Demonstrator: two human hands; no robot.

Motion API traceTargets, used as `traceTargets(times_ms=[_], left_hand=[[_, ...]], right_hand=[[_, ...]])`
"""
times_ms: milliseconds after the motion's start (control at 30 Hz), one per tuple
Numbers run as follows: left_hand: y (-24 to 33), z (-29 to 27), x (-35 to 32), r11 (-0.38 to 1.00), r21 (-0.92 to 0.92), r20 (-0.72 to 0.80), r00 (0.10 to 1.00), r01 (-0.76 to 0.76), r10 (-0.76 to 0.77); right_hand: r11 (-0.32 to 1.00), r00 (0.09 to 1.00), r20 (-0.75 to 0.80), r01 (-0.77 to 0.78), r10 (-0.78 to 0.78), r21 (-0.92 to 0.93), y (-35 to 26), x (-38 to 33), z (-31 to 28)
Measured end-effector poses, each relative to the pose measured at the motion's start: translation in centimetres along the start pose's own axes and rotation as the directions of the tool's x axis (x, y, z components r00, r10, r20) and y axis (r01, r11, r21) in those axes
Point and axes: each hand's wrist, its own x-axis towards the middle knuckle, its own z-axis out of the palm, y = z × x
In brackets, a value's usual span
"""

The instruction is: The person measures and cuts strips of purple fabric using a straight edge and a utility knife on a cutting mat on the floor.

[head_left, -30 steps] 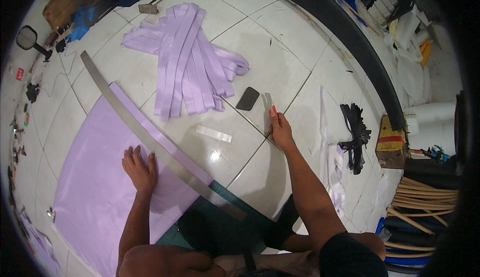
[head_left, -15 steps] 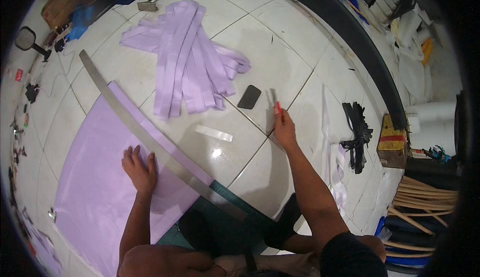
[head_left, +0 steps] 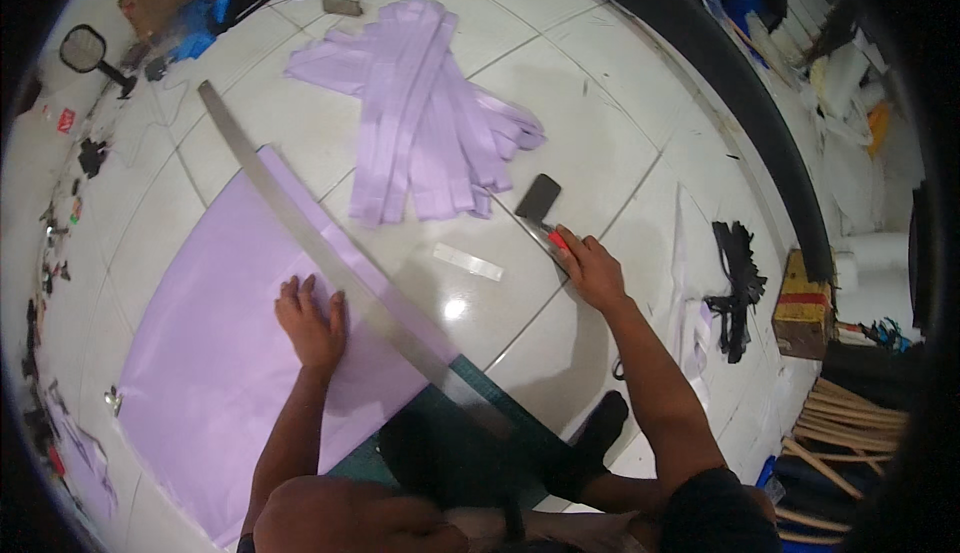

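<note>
While flat on lilac fabric [head_left: 220, 343], left hand [head_left: 312, 320]; yellow-red box [head_left: 800, 303] rightward.

Bare tiles [head_left: 600, 143] beyond strip pile [head_left: 430, 123]

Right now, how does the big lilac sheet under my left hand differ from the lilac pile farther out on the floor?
The lilac sheet lies flat as one wide piece; the strip pile is many narrow bands heaped and fanned out. The left hand presses the sheet, with the long metal ruler along its edge; nothing touches the pile. Both share the same pale lilac colour and lie on the white tiled floor.
</note>
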Motion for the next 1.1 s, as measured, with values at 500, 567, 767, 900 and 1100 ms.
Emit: traceTargets(times_ms=[500, 567, 767, 900, 1100], left_hand=[[-5.4, -3.1, 11.2, 0.987, -0.134, 0.025, 0.995, -0.091, 0.095], [-5.5, -2.3, 15.2, 0.996, 0.006, 0.188, 0.978, -0.091, 0.088], [-7.5, -2.0, 17.8, 0.989, 0.072, 0.489, 0.869, -0.129, 0.078], [-6.9, -3.0, 18.4, 0.990, 0.047, 0.491, 0.866, -0.135, 0.095], [-6.7, -2.5, 19.8, 0.996, 0.007, 0.380, 0.921, -0.092, 0.082]], right_hand=[[0.979, 0.896, -0.402, -0.206, 0.189, 0.001, 0.8, -5.3, 6.0], [0.972, 0.846, -0.507, -0.226, 0.163, -0.064, 2.8, -6.4, 6.7], [0.952, 0.917, -0.380, -0.001, 0.123, 0.306, -5.0, -5.0, 5.7], [0.910, 0.980, -0.196, 0.055, 0.029, 0.411, -10.5, -2.5, 5.4], [0.812, 0.993, -0.117, 0.052, 0.021, 0.581, -10.0, -0.7, 6.0]])
